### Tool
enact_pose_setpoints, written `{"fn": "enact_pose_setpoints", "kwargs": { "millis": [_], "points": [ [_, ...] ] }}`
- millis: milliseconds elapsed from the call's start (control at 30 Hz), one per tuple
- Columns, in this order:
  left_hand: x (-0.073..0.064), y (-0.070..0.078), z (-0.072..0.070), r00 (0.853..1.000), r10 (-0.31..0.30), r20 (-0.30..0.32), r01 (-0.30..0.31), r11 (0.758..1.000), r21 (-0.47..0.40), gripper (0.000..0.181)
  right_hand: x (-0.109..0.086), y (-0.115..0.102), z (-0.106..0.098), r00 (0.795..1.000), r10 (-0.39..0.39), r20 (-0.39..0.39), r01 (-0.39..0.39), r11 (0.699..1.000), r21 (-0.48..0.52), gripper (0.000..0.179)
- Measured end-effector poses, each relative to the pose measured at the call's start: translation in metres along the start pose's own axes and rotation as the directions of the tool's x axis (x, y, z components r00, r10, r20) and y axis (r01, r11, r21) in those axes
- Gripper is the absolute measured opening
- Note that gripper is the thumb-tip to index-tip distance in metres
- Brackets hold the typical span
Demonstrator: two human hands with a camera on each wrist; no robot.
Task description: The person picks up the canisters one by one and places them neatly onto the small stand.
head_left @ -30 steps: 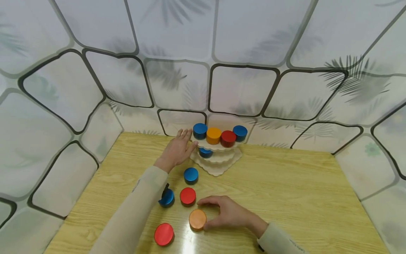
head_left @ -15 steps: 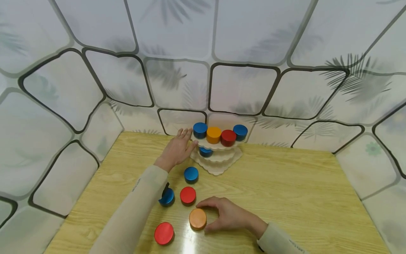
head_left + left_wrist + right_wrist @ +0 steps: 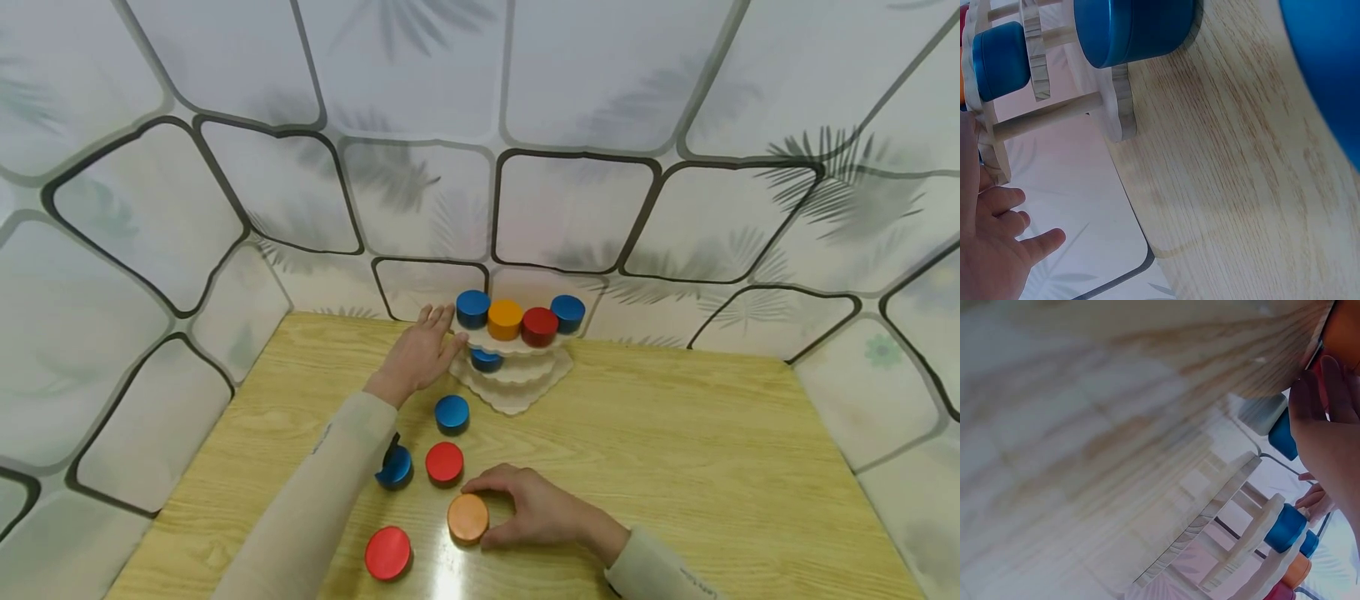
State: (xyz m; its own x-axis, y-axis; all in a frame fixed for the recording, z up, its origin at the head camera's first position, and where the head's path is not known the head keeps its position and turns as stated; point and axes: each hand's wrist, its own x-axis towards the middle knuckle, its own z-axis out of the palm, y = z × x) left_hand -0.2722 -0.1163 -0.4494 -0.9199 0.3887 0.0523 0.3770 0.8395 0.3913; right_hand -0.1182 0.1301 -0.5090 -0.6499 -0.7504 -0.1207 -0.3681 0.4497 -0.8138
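Note:
My left hand (image 3: 416,354) holds the upper left edge of a tiered wooden stand (image 3: 512,400), its thumb and index finger at the shelf edge (image 3: 999,159). The top tier bears two blue tins, an orange tin (image 3: 505,320) and a red tin (image 3: 539,327). A lower tier holds another blue tin (image 3: 486,360). My right hand (image 3: 536,508) has its thumb and index finger curled round an orange tin (image 3: 467,518) on the table. In the right wrist view, that orange tin (image 3: 1342,328) is partly cut off behind the fingers.
Left of the right hand, a blue tin (image 3: 452,414), a red tin (image 3: 444,463) and another red tin (image 3: 387,553) stand on the wooden table (image 3: 675,450). The left sleeve partly covers a blue tin (image 3: 397,468). A patterned wall (image 3: 577,212) rises behind the stand.
The right index finger has moved slightly closer to the orange tin's far side. My left hand, the stand and the tins stay where they were.

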Motion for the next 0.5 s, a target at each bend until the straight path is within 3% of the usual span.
{"fn": "enact_pose_setpoints", "kwargs": {
  "millis": [233, 500],
  "points": [
    [0.0012, -0.0012, 0.0017, 1.0, 0.01, -0.008, -0.01, 1.0, 0.003, 0.074, -0.0001, -0.0013, -0.0001, 0.999, -0.026, -0.028, 0.025, 0.999, -0.022, 0.057],
    [0.0017, -0.0024, 0.0022, 1.0, 0.011, -0.013, -0.011, 1.0, 0.005, 0.074, 0.0005, -0.0058, -0.0022, 0.998, 0.059, -0.036, -0.057, 0.997, 0.056, 0.058]
  ]
}}
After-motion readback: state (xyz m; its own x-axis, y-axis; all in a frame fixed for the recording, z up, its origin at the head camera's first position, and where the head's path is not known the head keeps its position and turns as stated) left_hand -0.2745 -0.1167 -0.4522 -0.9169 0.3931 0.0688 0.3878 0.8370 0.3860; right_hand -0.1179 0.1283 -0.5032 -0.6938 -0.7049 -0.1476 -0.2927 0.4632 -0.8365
